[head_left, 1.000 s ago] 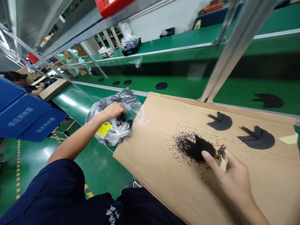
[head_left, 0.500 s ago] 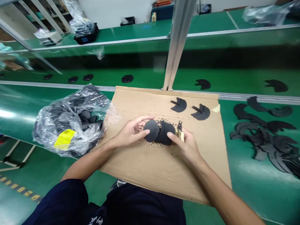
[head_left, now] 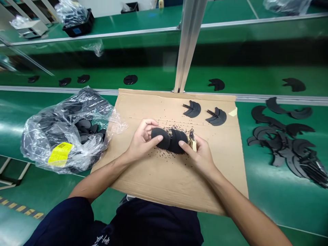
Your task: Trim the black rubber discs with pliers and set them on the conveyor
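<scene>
My left hand [head_left: 143,139] is closed on a stack of round black discs [head_left: 161,138], its thumb pressing their near face. Right beside it, my right hand [head_left: 198,150] grips a second bunch of flat black pieces [head_left: 178,140] under the thumb. In that same hand sits a pair of nippers [head_left: 192,140] with pale handles, jaws pointing up. The two bunches touch or nearly touch; the fingers behind them are hidden. Small black scraps [head_left: 167,155] lie scattered beneath on the cardboard sheet [head_left: 159,186].
Two fanned groups of black curved pieces [head_left: 192,109] rest at the cardboard's back right. To the left stands a clear plastic bag [head_left: 64,128] of black discs with a yellow label. Loose curved offcuts [head_left: 289,143] are heaped at right. A metal post [head_left: 191,48] rises behind.
The head view has shifted, so the scene sits slightly higher and to the left. In my left hand the discs have tilted, showing more of their stacked edges. Both hands keep their hold.
</scene>
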`<control>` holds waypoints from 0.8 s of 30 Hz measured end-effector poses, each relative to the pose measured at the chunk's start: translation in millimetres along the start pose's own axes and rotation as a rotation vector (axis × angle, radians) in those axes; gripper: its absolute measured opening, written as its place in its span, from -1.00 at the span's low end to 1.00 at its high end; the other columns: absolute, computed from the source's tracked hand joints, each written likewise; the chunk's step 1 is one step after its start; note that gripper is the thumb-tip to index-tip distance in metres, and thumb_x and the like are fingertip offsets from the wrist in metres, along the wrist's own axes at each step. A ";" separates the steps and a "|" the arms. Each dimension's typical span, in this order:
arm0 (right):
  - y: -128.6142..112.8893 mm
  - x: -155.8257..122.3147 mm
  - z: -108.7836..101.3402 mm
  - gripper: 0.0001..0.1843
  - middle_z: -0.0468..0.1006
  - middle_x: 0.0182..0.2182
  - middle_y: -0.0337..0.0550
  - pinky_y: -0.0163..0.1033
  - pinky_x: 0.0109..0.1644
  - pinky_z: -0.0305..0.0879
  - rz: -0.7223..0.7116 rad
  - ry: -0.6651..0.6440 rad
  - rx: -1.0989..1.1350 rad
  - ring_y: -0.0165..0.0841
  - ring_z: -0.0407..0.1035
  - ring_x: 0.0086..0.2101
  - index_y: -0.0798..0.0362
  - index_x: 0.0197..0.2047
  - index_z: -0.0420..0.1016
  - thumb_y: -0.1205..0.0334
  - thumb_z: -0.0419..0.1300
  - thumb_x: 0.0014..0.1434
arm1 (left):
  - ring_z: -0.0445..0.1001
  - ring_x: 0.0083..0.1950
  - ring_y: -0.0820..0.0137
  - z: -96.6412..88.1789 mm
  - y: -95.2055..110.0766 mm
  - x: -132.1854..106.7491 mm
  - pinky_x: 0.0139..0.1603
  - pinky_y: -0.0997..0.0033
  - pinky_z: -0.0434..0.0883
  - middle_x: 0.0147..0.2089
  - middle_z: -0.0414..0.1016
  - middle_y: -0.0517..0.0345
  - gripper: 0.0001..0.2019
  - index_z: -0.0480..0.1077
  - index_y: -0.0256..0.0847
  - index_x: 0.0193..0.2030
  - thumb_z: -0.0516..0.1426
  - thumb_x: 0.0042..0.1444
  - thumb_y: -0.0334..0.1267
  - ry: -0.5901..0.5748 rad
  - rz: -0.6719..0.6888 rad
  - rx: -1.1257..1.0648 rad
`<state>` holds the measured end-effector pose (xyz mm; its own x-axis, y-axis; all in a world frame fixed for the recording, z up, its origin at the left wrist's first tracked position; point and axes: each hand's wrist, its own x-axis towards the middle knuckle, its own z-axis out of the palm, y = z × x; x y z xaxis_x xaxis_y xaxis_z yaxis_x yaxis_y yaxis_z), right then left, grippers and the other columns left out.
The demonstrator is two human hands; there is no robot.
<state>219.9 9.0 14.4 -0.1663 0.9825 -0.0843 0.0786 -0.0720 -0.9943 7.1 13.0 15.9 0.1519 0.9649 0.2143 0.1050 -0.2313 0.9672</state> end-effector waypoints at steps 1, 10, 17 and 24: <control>0.6 0.0 -0.3 -0.63 0.22 -0.55 -0.37 -0.28 -0.37 0.14 0.001 0.010 -0.019 -0.45 0.10 -0.49 0.00 -0.44 0.28 -0.04 0.33 0.11 | 0.52 -0.23 0.47 -1.3 1.2 1.1 -0.23 0.49 0.51 -0.18 0.49 0.16 -0.65 0.28 -0.11 0.09 0.24 0.23 -0.14 0.023 -0.024 -0.054; -3.7 -5.1 4.7 -0.66 0.19 -0.51 -0.36 -0.27 -0.37 0.07 0.002 0.035 0.017 -0.45 0.06 -0.47 0.01 -0.39 0.31 -0.02 0.32 0.13 | 0.48 -0.22 0.47 -3.0 5.8 -0.6 -0.15 0.45 0.48 -0.21 0.55 0.13 -0.87 0.48 -0.21 -0.14 0.26 0.19 -0.28 0.051 0.031 0.134; -1.8 -4.9 5.3 -0.56 0.08 -0.56 -0.40 -0.29 -0.41 0.03 -0.047 0.106 -0.009 -0.48 -0.02 -0.51 -0.01 -0.47 0.20 -0.05 0.35 0.13 | 0.49 -0.35 0.53 -3.9 3.3 -3.0 -0.34 0.56 0.45 -0.32 0.54 0.20 -0.78 0.42 -0.23 -0.19 0.32 0.12 -0.21 0.005 -0.098 -0.011; -1.3 -7.3 9.2 -0.61 0.15 -0.54 -0.38 -0.29 -0.41 0.05 -0.074 0.049 -0.032 -0.47 0.04 -0.50 0.00 -0.41 0.28 -0.04 0.34 0.15 | 0.27 -0.46 0.60 6.2 -4.6 -7.9 -0.44 0.62 0.25 -0.44 0.32 0.33 -0.77 0.33 -0.22 -0.30 0.32 0.10 -0.25 -0.001 -0.197 0.030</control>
<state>212.0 0.3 15.8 -0.1250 0.9921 -0.0069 0.0995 0.0056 -0.9950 11.6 5.6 8.8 0.1267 0.9917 0.0208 0.1621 -0.0413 0.9859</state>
